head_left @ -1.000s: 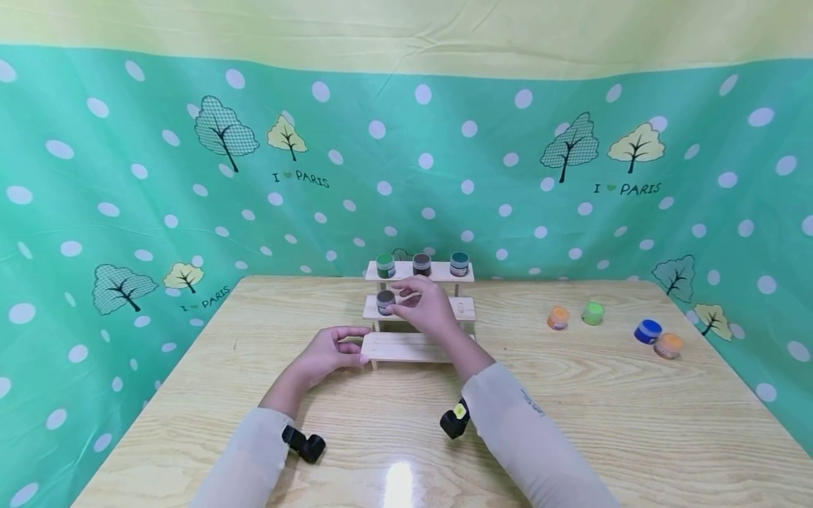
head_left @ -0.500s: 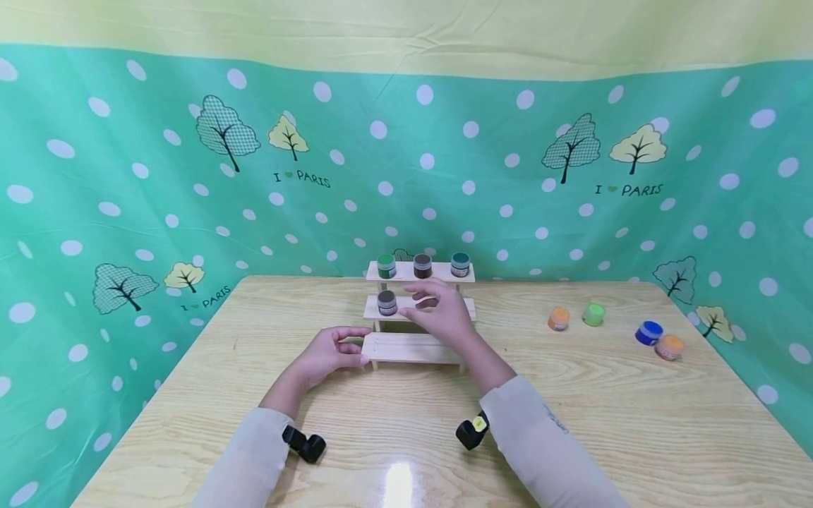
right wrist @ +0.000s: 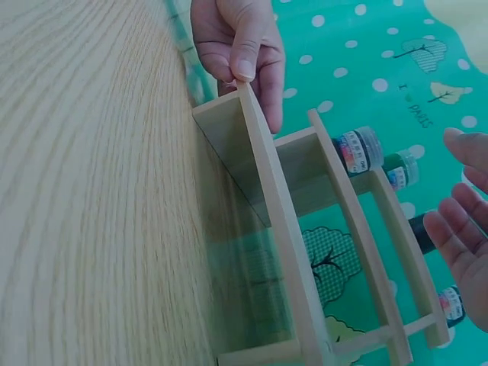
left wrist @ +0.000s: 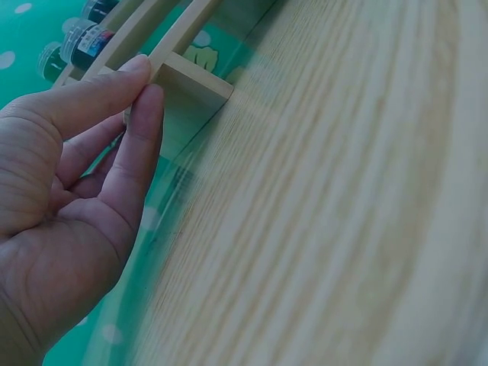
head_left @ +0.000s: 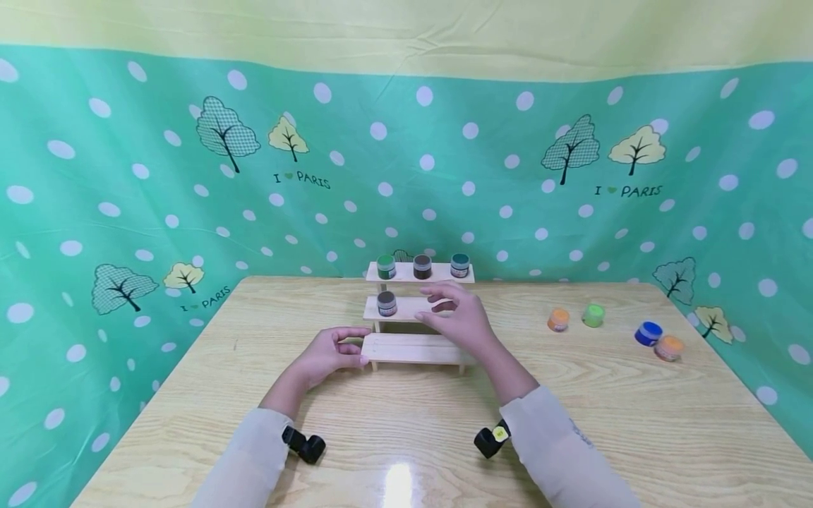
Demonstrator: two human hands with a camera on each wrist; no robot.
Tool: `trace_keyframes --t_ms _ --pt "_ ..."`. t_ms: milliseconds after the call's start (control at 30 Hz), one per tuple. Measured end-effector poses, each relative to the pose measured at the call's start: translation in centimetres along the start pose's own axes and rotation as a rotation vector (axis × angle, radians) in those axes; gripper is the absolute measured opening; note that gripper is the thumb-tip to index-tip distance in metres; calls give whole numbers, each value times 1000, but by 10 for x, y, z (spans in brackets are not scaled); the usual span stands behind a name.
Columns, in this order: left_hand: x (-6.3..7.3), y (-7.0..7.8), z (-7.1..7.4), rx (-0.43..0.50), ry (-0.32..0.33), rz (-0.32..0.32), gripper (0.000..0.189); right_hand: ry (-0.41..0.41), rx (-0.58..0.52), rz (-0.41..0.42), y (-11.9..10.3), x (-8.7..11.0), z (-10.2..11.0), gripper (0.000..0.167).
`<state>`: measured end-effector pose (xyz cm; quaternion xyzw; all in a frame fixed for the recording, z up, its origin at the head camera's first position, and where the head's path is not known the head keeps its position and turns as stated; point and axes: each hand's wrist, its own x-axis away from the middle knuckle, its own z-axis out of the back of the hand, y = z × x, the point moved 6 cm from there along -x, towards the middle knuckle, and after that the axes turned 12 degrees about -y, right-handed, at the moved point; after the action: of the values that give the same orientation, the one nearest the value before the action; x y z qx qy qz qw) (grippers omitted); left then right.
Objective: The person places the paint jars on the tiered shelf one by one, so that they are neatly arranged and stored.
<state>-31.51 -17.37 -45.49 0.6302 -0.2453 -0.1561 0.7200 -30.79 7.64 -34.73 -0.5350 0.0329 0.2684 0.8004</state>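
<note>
Pale sleeves (head_left: 244,462), a dark marking (head_left: 581,434) on the right; black wrist cameras (head_left: 313,449), one yellow-tagged

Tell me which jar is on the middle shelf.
The dark jar at the left end of the middle shelf: the only one visible there. Three jars are on the top shelf, four on the table.
</note>
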Motion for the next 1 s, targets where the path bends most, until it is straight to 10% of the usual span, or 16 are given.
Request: trace_keyframes --t_ms 1000 --pt "-1 -3 2 1 10 11 63 -38 18 67 -7 38 47 48"
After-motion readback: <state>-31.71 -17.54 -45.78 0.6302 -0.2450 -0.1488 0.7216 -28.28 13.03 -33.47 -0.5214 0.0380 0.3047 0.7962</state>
